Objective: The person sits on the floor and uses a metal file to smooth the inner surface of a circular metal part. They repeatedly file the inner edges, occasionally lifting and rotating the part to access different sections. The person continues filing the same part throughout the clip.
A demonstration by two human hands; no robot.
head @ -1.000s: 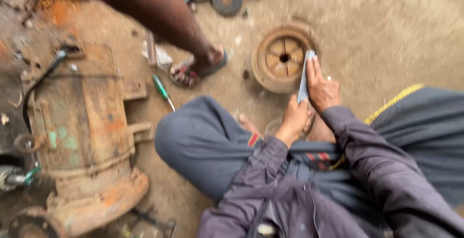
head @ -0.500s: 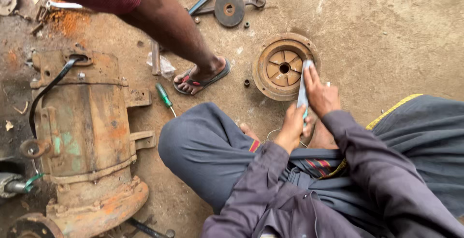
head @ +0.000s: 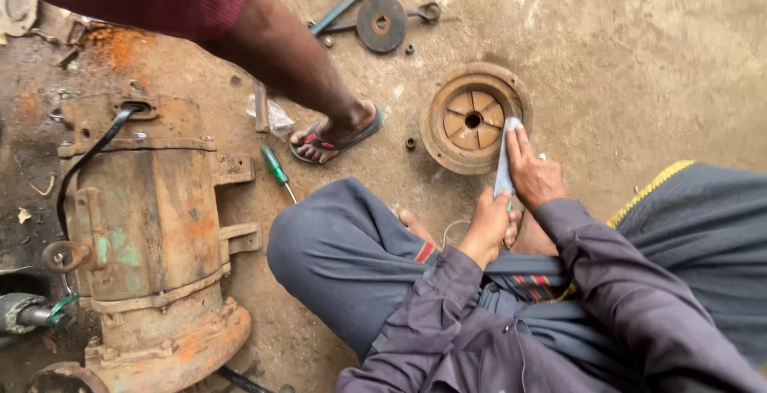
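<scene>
I sit on the ground with my knees spread, in grey clothes. My right hand (head: pixel 531 171) and my left hand (head: pixel 489 224) both grip a narrow strip of pale blue-grey abrasive paper (head: pixel 505 161). The strip's upper end rests against the near rim of a rusty round end cover (head: pixel 473 117), which lies flat on the ground with a hub hole and spokes showing. My left hand holds the strip's lower end, close to my bare foot (head: pixel 415 225).
A big rusty motor housing (head: pixel 148 233) with a black cable lies at the left. Another person's leg and sandalled foot (head: pixel 331 133) stand between it and the cover. A green-handled screwdriver (head: pixel 276 168), a dark disc (head: pixel 381 22) and a wrench (head: pixel 342 6) lie on the ground.
The view has shifted, so the cover and my hands sit more to the right. My hands stay on the strip at the cover's rim.
</scene>
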